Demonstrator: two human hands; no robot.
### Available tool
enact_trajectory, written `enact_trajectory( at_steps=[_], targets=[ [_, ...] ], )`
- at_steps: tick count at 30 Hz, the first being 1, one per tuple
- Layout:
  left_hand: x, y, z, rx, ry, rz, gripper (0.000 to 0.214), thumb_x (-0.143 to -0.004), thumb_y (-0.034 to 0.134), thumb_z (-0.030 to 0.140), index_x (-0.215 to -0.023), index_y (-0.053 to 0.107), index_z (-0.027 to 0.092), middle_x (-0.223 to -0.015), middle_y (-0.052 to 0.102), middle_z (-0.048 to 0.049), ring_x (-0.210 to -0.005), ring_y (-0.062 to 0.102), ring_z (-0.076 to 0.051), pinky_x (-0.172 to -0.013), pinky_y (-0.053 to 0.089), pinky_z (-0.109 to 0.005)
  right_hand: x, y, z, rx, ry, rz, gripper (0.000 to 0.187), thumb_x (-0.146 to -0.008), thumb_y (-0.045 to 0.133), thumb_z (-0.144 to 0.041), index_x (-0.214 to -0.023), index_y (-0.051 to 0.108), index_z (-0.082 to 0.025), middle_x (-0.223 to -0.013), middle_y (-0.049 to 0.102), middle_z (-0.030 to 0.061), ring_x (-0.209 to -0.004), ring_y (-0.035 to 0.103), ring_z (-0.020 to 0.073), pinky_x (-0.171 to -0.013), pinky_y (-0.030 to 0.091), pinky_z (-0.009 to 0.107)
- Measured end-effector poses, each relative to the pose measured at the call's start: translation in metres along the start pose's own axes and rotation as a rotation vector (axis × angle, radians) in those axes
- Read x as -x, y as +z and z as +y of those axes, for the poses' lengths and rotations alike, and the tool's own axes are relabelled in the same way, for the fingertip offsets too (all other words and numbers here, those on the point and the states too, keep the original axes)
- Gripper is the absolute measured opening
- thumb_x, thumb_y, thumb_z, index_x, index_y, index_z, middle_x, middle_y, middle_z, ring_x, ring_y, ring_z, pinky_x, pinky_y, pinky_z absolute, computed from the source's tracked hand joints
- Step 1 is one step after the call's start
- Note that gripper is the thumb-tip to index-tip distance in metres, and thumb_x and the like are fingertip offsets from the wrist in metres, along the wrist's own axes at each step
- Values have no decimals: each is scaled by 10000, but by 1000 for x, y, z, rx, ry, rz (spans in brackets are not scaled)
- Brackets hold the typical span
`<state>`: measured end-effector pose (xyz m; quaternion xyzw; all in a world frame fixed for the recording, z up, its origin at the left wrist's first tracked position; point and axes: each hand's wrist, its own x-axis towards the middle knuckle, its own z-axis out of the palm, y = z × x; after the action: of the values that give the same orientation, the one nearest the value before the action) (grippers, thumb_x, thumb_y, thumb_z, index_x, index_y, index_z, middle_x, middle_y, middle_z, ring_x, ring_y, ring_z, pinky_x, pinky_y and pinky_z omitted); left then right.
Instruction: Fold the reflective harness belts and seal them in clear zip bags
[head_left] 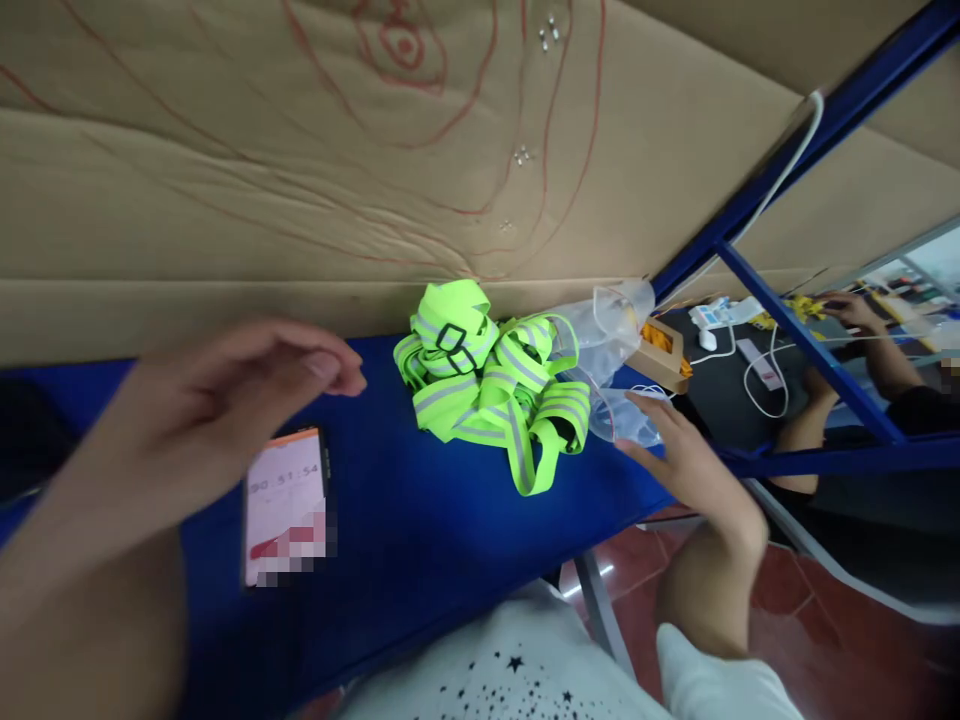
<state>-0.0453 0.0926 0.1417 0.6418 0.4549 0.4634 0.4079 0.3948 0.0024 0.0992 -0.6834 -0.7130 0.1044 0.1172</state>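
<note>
Straps: a lime-yellow heap with grey stripes, between the two hands' fingers, just right of the left fingertips and left of the right thumb, touched by neither hand.
Long axis: the heap stretches from the left fingers' side toward the right fingers, sloping slightly nearer the body; the bands inside it run every way.
Loop: one hangs out below the fingertips' level, its bend pointing toward the wearer.
Buckle: black, on the heap's end nearer the left fingers.
Left hand: fingers bent and close together, pointing at the heap; blurred, so I cannot tell whether thumb and fingers meet.
Right hand: fingers spread, thumb apart from them, pointing toward the heap.
Clear bag: at the right fingertips; contact cannot be told.
Phone: below the left fingers, long axis running away from the wearer.
Box: beyond the right fingers, orange things inside.
</note>
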Motion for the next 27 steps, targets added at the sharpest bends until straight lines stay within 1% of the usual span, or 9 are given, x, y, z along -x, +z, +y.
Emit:
enact_trajectory(
  at_steps=[2, 5, 8, 13, 15, 17, 22, 25, 27],
  targets=[
    [4, 20, 1, -163, 109, -103, 164, -959, 700, 452, -943, 770, 305, -850, 793, 65, -751, 725, -127, -624, 531, -183, 0, 42, 31, 109, 98, 42, 621, -948, 667, -476, -1486, 589, -176, -1486, 626, 215, -1374, 600, 458, -1084, 513, 704],
    [15, 65, -1, -281, 244, -368, 130, -1015, 612, 350, -1020, 723, 284, -961, 806, 26, -859, 764, -148, -741, 586, -222, 8, 71, 58, 82, 72, 106, 426, -1010, 561, -361, -1401, 664, -226, -1380, 719, 137, -1272, 686, 384, -1052, 565, 598],
    [28, 125, -8, -362, 416, -656, 192, -1048, 534, 262, -1177, 675, 242, -1177, 763, -46, -1079, 732, -188, -937, 602, -321, 17, 49, 58, 4, 74, 393, 332, -1040, 541, -372, -1269, 736, -232, -1236, 782, 121, -1134, 750, 338, -989, 600, 518],
    [26, 222, -23, -722, 829, -672, 302, -1037, 548, 268, -1317, 643, 207, -1480, 624, -133, -1379, 601, -297, -1185, 477, -523, -10, -19, 26, -61, 0, 970, 315, -1020, 595, -353, -1281, 726, -234, -1254, 762, 136, -1181, 731, 318, -1072, 565, 510],
    [16, 248, -30, -872, 905, -627, 445, -1014, 613, 343, -1435, 589, 202, -1594, 524, -179, -1494, 496, -353, -1249, 387, -596, -39, -27, 21, -30, -101, 1063, 360, -1037, 539, -320, -1351, 689, -226, -1359, 712, 146, -1310, 667, 323, -1158, 498, 548],
    [6, 262, -41, -1010, 876, -612, 533, -969, 690, 423, -1442, 603, 192, -1617, 499, -199, -1531, 440, -406, -1266, 325, -665, -73, -20, 25, -5, -218, 948, 373, -1049, 492, -320, -1364, 677, -251, -1459, 660, 119, -1417, 592, 310, -1222, 427, 558],
    [-1, 248, -70, -1123, 660, -583, 426, -1005, 620, 396, -1392, 642, 219, -1610, 520, -167, -1528, 436, -417, -1172, 425, -711, -140, 50, 52, -87, -317, 270, 449, -1099, 362, -371, -1398, 657, -212, -1572, 583, 123, -1542, 461, 288, -1306, 265, 572],
    [9, 230, -75, -1143, 606, -554, 395, -1012, 583, 323, -1389, 654, 231, -1626, 511, -137, -1547, 421, -381, -1141, 510, -619, -148, 91, 61, -103, -359, 118, 441, -1085, 448, -445, -1384, 671, -210, -1567, 588, 128, -1556, 446, 306, -1312, 250, 582],
    [16, 220, -75, -1183, 561, -549, 414, -996, 578, 274, -1401, 655, 238, -1658, 479, -113, -1569, 397, -361, -968, 633, -496, -145, 105, 64, -111, -372, 95, 479, -1080, 463, -501, -1404, 659, -208, -1596, 556, 130, -1578, 410, 311, -1325, 215, 579]
  ],
)
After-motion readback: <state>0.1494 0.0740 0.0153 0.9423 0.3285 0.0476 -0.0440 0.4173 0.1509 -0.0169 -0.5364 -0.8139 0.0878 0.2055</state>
